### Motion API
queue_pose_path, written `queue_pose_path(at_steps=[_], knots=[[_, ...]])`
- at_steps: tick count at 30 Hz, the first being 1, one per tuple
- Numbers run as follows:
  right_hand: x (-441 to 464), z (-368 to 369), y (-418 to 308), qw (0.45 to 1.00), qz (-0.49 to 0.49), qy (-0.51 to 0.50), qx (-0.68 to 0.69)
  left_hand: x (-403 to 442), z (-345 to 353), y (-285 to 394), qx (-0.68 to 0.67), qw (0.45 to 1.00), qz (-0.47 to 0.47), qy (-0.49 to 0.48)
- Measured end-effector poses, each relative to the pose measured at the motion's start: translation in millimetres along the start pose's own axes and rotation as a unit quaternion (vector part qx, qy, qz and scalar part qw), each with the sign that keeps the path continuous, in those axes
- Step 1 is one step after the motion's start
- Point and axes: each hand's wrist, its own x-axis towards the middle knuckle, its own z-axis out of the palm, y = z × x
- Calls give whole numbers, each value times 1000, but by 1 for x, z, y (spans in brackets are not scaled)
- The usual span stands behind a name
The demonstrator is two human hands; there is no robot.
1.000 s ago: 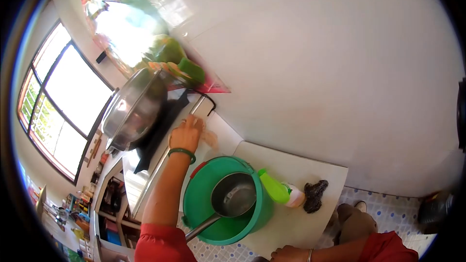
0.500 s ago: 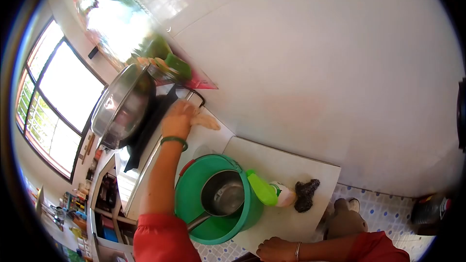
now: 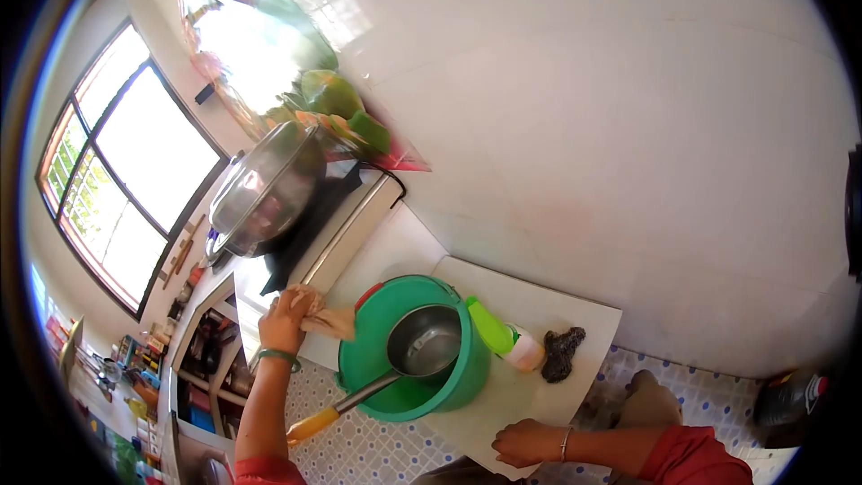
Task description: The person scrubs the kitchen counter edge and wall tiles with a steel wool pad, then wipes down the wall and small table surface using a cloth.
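My left hand [image 3: 283, 321], with a green bangle at its wrist, is closed on a light brown cloth [image 3: 329, 320] at the front edge of the white counter. Just right of it stands a green bucket [image 3: 479, 368] holding a metal saucepan [image 3: 426, 341], whose yellow handle [image 3: 312, 426] sticks out over the rim. My right hand [image 3: 528, 443] rests with curled fingers at the near edge of the white board; nothing shows in it. Beside the bucket lie a bottle with a green cap [image 3: 508, 338] and a dark scouring pad [image 3: 563, 355].
A large metal pan [image 3: 271, 190] sits on the black stove [image 3: 316, 220] at the left. Behind it is a plastic-wrapped picture [image 3: 346, 112] against the wall. Open shelves [image 3: 215, 359] are at lower left, and a dark container [image 3: 790, 402] stands on the tiled floor at right.
My left hand has moved from the back of the counter to its front edge, bringing the cloth along. The saucepan's yellow handle now shows. The camera view has shifted slightly.
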Motion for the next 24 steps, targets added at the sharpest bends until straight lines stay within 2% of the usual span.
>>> queue_pose_path(at_steps=[4,6,7,9,14,16,17,18,19,20,21,22,23,24], knots=[[-2,15,9,1000,9,-20,-16,-43,-10,-14,12,999,-30,8],[-7,11,7,999,10,37,9,-68,-10,-23,12,999,-44,7],[-8,10,8,999,12,34,13,-81,-12,-27,22,998,-56,13],[-5,6,16,999,28,-41,4,-104,-16,-32,39,996,-76,6],[-11,-4,20,998,41,-36,21,-171,-2,-40,67,993,-97,23],[-14,-14,17,996,70,-42,38,-193,1,-24,-6,971,-232,49],[-16,-15,17,996,72,-39,39,-224,35,-38,-88,954,-281,57],[-20,-14,18,997,73,11,36,-247,69,-53,-170,927,-328,64],[-22,-15,18,995,74,59,33,-243,72,-28,-305,843,-428,112],[-24,-24,14,995,77,58,34,-244,77,-1,-419,763,-477,120],[-28,-41,8,986,142,82,21,-245,82,27,-513,664,-525,141],[-31,-52,4,973,207,105,5,-252,96,44,-591,593,-533,126],[-36,-56,2,972,212,101,3,-253,107,66,-594,588,-535,125],[-39,-59,1,945,240,221,34,-251,117,91,-651,502,-548,151]])
